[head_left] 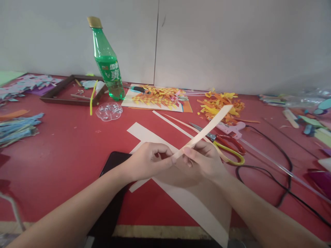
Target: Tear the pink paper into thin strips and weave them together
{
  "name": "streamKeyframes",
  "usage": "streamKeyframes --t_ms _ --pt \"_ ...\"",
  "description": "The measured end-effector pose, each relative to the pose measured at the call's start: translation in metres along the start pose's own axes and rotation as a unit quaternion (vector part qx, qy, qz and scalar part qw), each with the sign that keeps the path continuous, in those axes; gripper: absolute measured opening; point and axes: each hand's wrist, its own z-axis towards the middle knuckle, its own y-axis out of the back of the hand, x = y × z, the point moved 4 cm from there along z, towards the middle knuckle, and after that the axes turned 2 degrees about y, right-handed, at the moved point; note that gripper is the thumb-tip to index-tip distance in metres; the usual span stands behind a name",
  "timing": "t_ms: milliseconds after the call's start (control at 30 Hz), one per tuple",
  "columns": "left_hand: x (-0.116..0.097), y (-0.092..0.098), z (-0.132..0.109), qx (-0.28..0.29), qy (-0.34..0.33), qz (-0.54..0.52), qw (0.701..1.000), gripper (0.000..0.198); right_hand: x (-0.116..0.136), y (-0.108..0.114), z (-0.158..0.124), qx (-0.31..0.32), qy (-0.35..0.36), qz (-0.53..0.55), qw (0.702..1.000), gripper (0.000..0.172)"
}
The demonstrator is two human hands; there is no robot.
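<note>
A narrow cream paper strip is pinched between my two hands, its free end slanting up to the right. My left hand is closed on the strip's lower end. My right hand grips it a little farther up, thumb on top. Under both hands lies a large cream paper sheet, partly hidden by them. Scissors with red and yellow handles lie just beyond my right hand. Another thin paper strip rests on the red table beyond the hands.
A green bottle stands near the wall beside a dark wooden frame and a clear bead case. Orange and yellow paper pieces are heaped at the back. A pink glue gun trails a black cable. A black phone-like slab lies left.
</note>
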Motion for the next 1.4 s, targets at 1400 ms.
streamKeyframes --t_ms 1400 --pt "0.000 0.000 0.001 -0.030 -0.016 0.021 0.999 0.027 -0.002 -0.011 -0.001 0.044 -0.048 0.040 0.997 0.019"
